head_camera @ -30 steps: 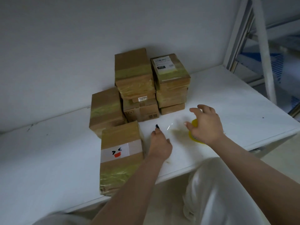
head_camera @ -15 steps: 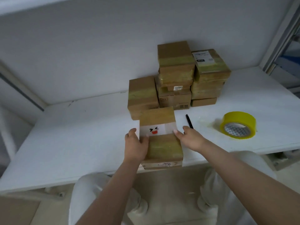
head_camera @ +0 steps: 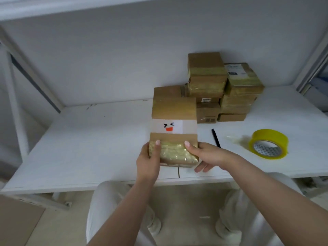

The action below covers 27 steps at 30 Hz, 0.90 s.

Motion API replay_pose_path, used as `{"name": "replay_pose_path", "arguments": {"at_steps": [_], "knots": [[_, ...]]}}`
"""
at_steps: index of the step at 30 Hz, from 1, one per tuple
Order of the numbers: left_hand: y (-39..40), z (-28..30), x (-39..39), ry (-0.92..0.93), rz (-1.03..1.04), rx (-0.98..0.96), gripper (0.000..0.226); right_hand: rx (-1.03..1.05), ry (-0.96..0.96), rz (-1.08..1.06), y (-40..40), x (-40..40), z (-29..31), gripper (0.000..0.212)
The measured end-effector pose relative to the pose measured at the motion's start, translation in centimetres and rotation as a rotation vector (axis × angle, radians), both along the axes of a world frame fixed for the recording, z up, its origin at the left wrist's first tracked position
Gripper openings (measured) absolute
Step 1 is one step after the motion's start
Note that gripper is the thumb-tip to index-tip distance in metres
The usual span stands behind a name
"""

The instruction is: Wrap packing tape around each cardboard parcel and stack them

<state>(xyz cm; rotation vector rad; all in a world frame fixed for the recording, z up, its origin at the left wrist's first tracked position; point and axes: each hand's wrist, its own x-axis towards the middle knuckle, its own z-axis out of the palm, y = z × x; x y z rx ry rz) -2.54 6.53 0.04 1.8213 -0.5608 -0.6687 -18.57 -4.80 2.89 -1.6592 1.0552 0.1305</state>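
You are near the end of one parcel's cycle, by the look of it. The brown cardboard parcel with the white smiley-face label (head_camera: 173, 127) already carries a band of glossy yellowish tape across its near end, so its wrapping seems done and what remains for it is stacking.

Your left hand (head_camera: 148, 159) grips the parcel's near left corner, thumb curled over the taped top and the palm against the side. The parcel appears raised over the front part of the white counter (head_camera: 92, 139), its far end overlapping the lone brown taped box (head_camera: 167, 92) behind it. Your right hand (head_camera: 204, 155) holds the near right corner, thumb on top and fingers curled underneath.

Further right, the two stacks of taped brown cardboard boxes (head_camera: 223, 86) stand against the wall, a sign that much of the work is finished. A black pen (head_camera: 215, 137) lies just beside your right hand, and the yellow roll of packing tape (head_camera: 268, 143) rests flat on the counter, well apart from both hands. I cannot tell whether unwrapped parcels remain out of view.
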Motion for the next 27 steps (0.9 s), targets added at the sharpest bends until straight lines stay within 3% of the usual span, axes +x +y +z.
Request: {"name": "replay_pose_path", "arguments": {"at_steps": [3,7,11,14,18,24,27], "knots": [[-0.9,1.3,1.8,0.056,0.114,-0.064,0.048,-0.006,-0.159,-0.048,-0.6,2.3,2.0,0.085],[-3.7,3.3,4.2,0.113,0.153,-0.107,0.05,-0.1,-0.314,-0.17,-2.2,5.2,3.6,0.054],[-8.0,5.2,6.3,0.245,0.114,-0.17,0.043,-0.09,-0.469,-0.421,-5.3,7.7,3.4,0.039],[-10.3,5.0,7.1,0.388,0.083,-0.206,0.034,-0.106,-0.391,-0.454,-7.0,9.0,1.5,0.039],[-12.1,3.7,7.2,0.279,0.038,-0.178,0.028,-0.217,-0.269,-0.416,-8.7,9.8,0.2,0.037],[-14.7,3.8,7.1,0.248,-0.043,-0.162,0.04,-0.193,-0.322,-0.44,-11.1,10.6,0.6,0.04],[-15.8,4.1,6.5,0.223,-0.09,-0.117,0.033,-0.142,-0.347,-0.451,-11.8,10.5,1.0,0.044]]}}
